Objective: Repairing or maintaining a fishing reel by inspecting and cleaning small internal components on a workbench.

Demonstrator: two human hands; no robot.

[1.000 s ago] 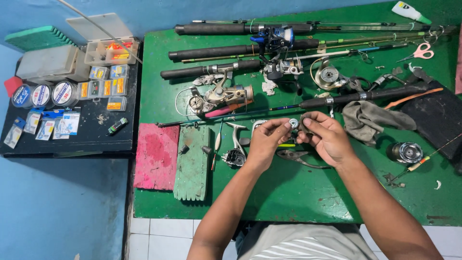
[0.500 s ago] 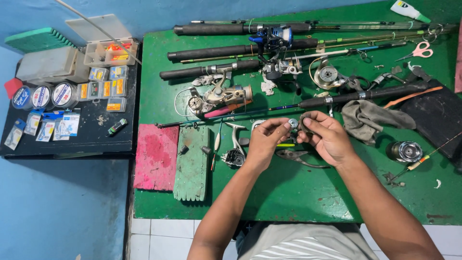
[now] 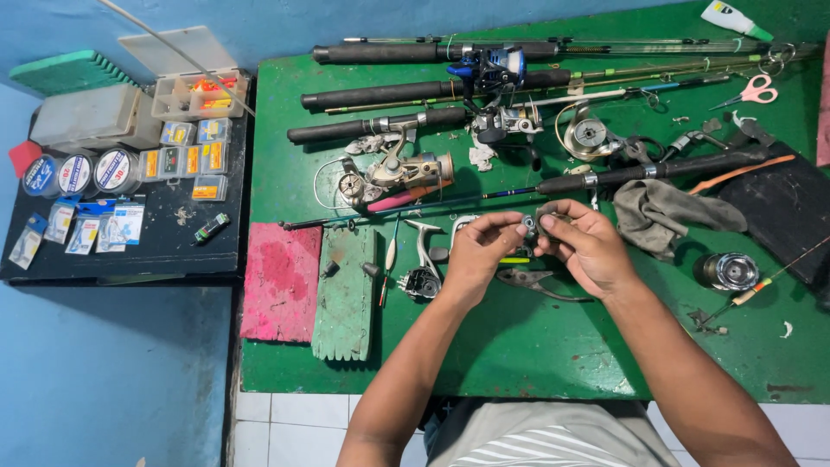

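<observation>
Head camera looks straight down on a green table [image 3: 553, 363] crowded with fishing gear. Both bare hands meet above its middle. The left hand [image 3: 477, 252] and the right hand [image 3: 586, 249] pinch 1 small grey metal reel part [image 3: 534, 223] between their fingertips, held just above the tabletop; the fingers are curled narrow around it, and its exact shape is too small to tell. Just below the right hand lies a dark curved reel piece [image 3: 529, 279], and beside the left hand rests a dismantled reel body with a silver handle arm [image 3: 422, 275]. A yellow-green pen-like tool [image 3: 513, 259] shows between the hands.

Farther up the table lie 3 rods with black grips [image 3: 380, 93], each with a spinning reel, plus a loose gold-toned reel [image 3: 406, 171]. A grey rag [image 3: 670, 212] sits to the right of the hands, a round spool [image 3: 729, 270] beyond it, and pink-handled scissors [image 3: 757, 88] near the far right corner. A pink foam slab [image 3: 282, 281] and a worn green board [image 3: 346, 294] lie on the left part of the table. A black side table [image 3: 164, 233] to the left carries line spools and small tackle packets.
</observation>
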